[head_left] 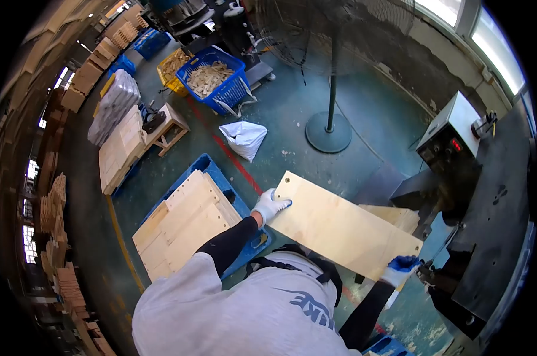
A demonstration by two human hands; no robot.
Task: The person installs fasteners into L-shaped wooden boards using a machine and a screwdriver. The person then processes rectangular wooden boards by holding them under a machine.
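A long, pale wooden board (339, 222) with small dark holes near its ends is held across the front of my body. My left hand (269, 207), in a white glove, grips its left end with the thumb over the top face. At the lower right end, my right hand (400, 270) in a white and blue glove holds the board's edge; part of its fingers is hidden. Beneath the board's right part, more wooden boards (393, 217) show. Close to my right hand is the dark metal machine (488, 213).
On my left, stacked boards (188, 222) lie on a blue pallet (261, 238). Ahead stand a pedestal fan (329, 132), a white sack (243, 139) and a blue basket (230, 89) of wood pieces. A control box (452, 130) with a red display sits at right.
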